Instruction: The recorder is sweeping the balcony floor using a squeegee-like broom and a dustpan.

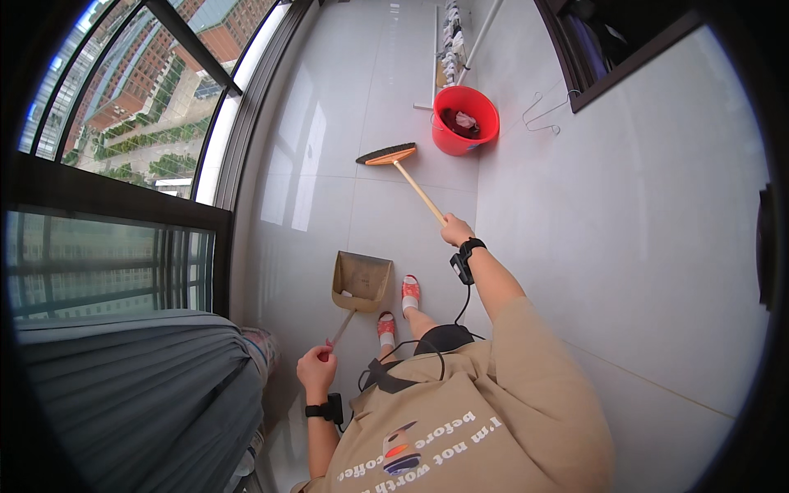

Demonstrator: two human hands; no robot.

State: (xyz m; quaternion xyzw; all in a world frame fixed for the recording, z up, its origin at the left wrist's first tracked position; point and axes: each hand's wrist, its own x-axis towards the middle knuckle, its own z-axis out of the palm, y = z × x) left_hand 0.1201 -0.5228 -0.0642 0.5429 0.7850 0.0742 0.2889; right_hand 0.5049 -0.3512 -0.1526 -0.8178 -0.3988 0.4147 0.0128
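My right hand is closed around the pale wooden handle of a broom. The broom's orange head with dark bristles lies against the tiled floor ahead of me, short of the red bucket. In my left hand is the handle of a long-handled dustpan, with something pink or red at the grip. The dustpan's tan scoop faces away from me, in front of my feet and to their left. A small whitish scrap lies inside it.
A red bucket holding dark and pink cloth stands by the right wall, with a white rack behind it. A wire hanger hangs at the window frame on the right. Windows and a grey curtain line the left.
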